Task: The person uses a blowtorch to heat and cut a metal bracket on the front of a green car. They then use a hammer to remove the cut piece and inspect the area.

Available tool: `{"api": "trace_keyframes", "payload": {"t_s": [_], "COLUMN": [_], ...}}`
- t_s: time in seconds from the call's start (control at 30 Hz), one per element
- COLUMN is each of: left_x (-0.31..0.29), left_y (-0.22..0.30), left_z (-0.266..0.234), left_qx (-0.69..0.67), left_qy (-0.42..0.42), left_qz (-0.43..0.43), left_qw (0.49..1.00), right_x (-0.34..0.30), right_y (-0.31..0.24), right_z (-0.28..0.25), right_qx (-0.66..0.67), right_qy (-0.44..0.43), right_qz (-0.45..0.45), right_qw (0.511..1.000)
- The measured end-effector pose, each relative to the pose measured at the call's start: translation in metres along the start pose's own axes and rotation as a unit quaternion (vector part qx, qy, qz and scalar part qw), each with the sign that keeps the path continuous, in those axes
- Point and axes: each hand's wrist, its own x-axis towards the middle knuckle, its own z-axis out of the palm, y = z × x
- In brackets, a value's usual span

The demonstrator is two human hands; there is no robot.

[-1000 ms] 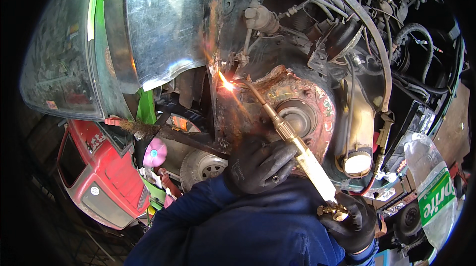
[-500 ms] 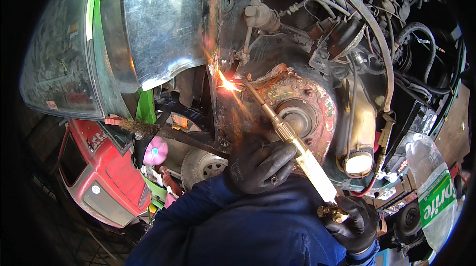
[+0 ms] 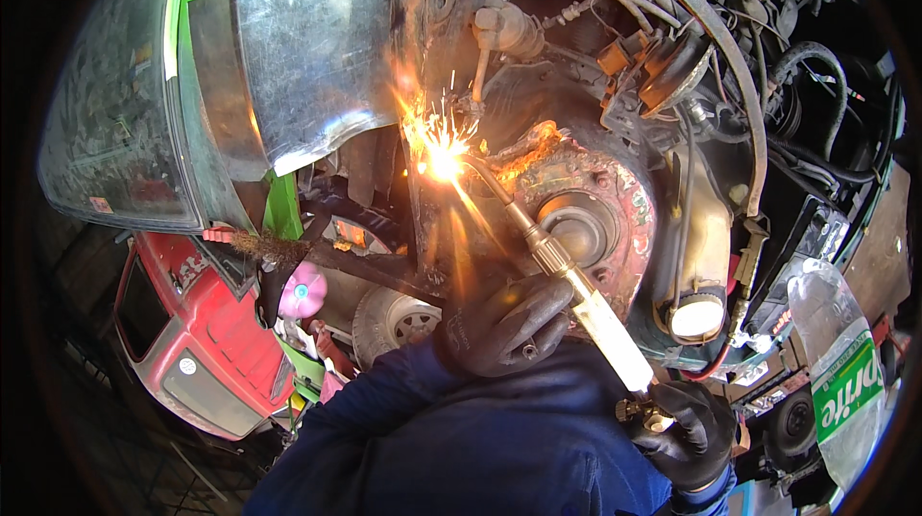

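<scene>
A gas torch [image 3: 613, 338] with a brass neck and pale handle slants up and left across the bay. My right hand [image 3: 693, 430], in a black glove, is closed round its lower end beside the brass valve knobs [image 3: 645, 414]. The nozzle points at a rusty metal panel [image 3: 423, 218], where a bright glow [image 3: 444, 162] throws sparks. My left hand [image 3: 504, 324], also gloved, is curled against the left side of the torch. A small round end [image 3: 529, 351] shows at its fingers; what it belongs to is hidden.
A rusty round mount [image 3: 600, 199] lies right of the flame. A bare sheet-metal piece [image 3: 317, 55] stands at upper left. Hoses [image 3: 715, 36], a yellowed reservoir [image 3: 699, 237] and a plastic bottle [image 3: 836, 372] are on the right. A red vehicle [image 3: 197, 343] stands lower left.
The glow has grown brighter and larger, and many sparks now spray upward and left from the panel. Both hands and the torch have hardly moved.
</scene>
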Motion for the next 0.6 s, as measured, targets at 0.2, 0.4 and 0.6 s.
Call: {"api": "trace_keyframes", "payload": {"t_s": [0.2,0.4,0.6], "left_x": [-0.0011,-0.0027,-0.0033], "left_y": [0.0015,-0.0002,-0.0003], "left_z": [-0.0012,0.0009,0.0004], "left_qx": [0.012,0.013,0.019], "left_qy": [-0.003,0.009,0.002], "left_qz": [-0.008,0.000,-0.004], "left_qw": [1.000,1.000,1.000], "right_x": [0.0011,0.0016,0.0046], "right_y": [0.0007,-0.0006,-0.0009], "right_z": [-0.0010,-0.0015,-0.0009], "right_qx": [-0.013,-0.019,0.004], "right_qy": [-0.007,-0.010,-0.003], "right_qz": [-0.004,-0.006,-0.008], "right_qw": [1.000,1.000,1.000]}}
